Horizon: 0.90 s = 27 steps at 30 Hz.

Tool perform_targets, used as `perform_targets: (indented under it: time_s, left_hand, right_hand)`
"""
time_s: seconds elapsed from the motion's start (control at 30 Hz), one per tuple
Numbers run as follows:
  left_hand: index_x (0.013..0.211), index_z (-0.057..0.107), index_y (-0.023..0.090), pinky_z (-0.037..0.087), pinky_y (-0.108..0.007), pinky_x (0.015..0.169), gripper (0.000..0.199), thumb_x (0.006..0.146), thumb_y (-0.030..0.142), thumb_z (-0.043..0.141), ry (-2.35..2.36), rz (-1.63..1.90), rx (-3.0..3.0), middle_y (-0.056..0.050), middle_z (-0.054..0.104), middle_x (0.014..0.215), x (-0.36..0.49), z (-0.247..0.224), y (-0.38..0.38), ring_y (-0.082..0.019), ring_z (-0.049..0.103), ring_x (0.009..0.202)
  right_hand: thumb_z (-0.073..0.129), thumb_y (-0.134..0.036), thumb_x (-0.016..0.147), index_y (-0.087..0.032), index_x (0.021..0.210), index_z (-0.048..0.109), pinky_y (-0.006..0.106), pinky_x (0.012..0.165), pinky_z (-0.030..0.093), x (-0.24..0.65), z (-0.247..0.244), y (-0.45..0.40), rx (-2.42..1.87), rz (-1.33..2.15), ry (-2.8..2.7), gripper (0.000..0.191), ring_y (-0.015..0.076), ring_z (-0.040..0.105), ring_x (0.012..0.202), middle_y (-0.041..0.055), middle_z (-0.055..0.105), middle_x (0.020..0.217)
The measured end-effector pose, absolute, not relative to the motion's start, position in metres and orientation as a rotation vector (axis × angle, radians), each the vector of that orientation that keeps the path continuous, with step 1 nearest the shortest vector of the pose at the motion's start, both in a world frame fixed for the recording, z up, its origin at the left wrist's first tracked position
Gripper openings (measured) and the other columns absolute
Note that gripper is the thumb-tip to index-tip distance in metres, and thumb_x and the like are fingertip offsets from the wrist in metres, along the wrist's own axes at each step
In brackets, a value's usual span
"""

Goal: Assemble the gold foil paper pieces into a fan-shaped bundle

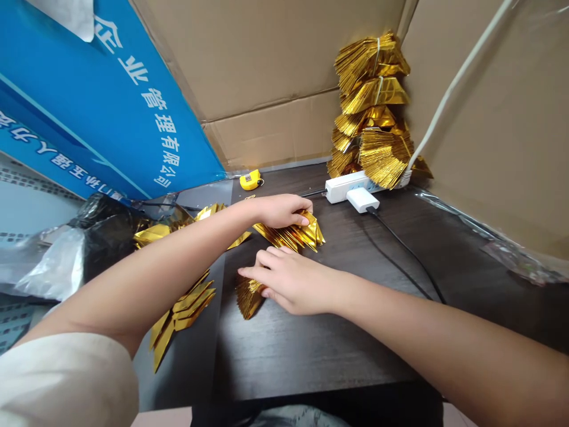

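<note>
The left hand (284,210) is bent over a pleated gold bundle (293,238), which lies about the middle of the table (338,356), a little toward its far edge. Its thumb presses on the foil and its fingers are curled, so it pinches the upper side of this bundle. The right hand (296,281) is nearer to the front edge, over a small gold fan (249,301); its index finger is stretched out, but I cannot tell if the thumb really grips (the hand covers the place of contact).

Toward the left edge lie loose gold pieces (191,308). In the far right corner a gold stack (371,95) leans near the cardboard, with a white power strip (342,187) before it. A yellow tape measure (249,179) is by the far edge.

I judge the foil to be very light, smooth and somewhat slippery; springy across the pleats, yet easily creased. The better hold is probably at the gathered part, with gentle pressure over all layers, leaving the thin spread tips untouched.
</note>
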<state>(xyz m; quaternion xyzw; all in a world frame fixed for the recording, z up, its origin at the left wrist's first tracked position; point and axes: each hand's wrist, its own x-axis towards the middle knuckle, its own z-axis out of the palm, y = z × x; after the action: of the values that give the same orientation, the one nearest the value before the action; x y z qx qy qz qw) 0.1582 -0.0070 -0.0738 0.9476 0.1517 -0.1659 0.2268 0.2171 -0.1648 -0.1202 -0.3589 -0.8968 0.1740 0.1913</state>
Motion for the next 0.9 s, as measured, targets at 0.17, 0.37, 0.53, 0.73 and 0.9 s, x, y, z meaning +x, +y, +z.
perform_targets:
  time_s: [0.17,0.37,0.53,0.73,0.9]
  left_hand:
    - [0.096,0.063,0.017,0.038,-0.023,0.066,0.022,0.092,0.037,0.054,0.467,-0.433,2.629,-0.001,0.066,0.088,0.160,-0.079,-0.009,-0.013,0.055,0.076]
    - [0.100,0.066,0.016,0.044,-0.029,0.091,0.020,0.091,0.032,0.057,0.605,-0.341,2.737,-0.008,0.055,0.114,0.162,-0.085,-0.022,-0.020,0.056,0.106]
    - [0.108,0.065,0.017,0.044,-0.032,0.100,0.024,0.091,0.033,0.060,0.733,-0.349,2.743,-0.010,0.051,0.121,0.165,-0.087,-0.029,-0.023,0.055,0.114]
    - [0.118,0.060,0.016,0.047,-0.033,0.089,0.032,0.090,0.030,0.064,0.871,-0.290,2.757,-0.011,0.061,0.112,0.168,-0.091,-0.032,-0.025,0.060,0.105]
    - [0.114,0.061,0.019,0.045,-0.030,0.084,0.027,0.089,0.026,0.067,0.868,-0.224,2.759,-0.006,0.068,0.105,0.169,-0.090,-0.030,-0.021,0.062,0.099]
  right_hand:
    - [0.058,-0.018,0.097,-0.011,0.144,0.053,0.048,0.091,0.049,0.217,-0.121,-0.165,-0.994,0.481,-2.509,0.047,0.0282,0.053,0.102,0.0149,0.060,0.112]
    - [0.058,-0.020,0.098,-0.012,0.144,0.054,0.046,0.092,0.048,0.216,-0.121,-0.165,-1.015,0.452,-2.528,0.047,0.0271,0.053,0.101,0.0138,0.060,0.112]
    - [0.058,-0.020,0.098,-0.013,0.144,0.053,0.046,0.093,0.048,0.216,-0.121,-0.164,-1.027,0.449,-2.531,0.047,0.0275,0.053,0.102,0.0135,0.060,0.114]
    - [0.059,-0.020,0.097,-0.013,0.145,0.053,0.049,0.095,0.047,0.216,-0.120,-0.164,-1.042,0.467,-2.528,0.049,0.0293,0.053,0.106,0.0148,0.059,0.116]
    - [0.058,-0.021,0.098,-0.013,0.145,0.052,0.046,0.094,0.048,0.216,-0.121,-0.165,-1.040,0.469,-2.535,0.048,0.0281,0.053,0.105,0.0137,0.059,0.115]
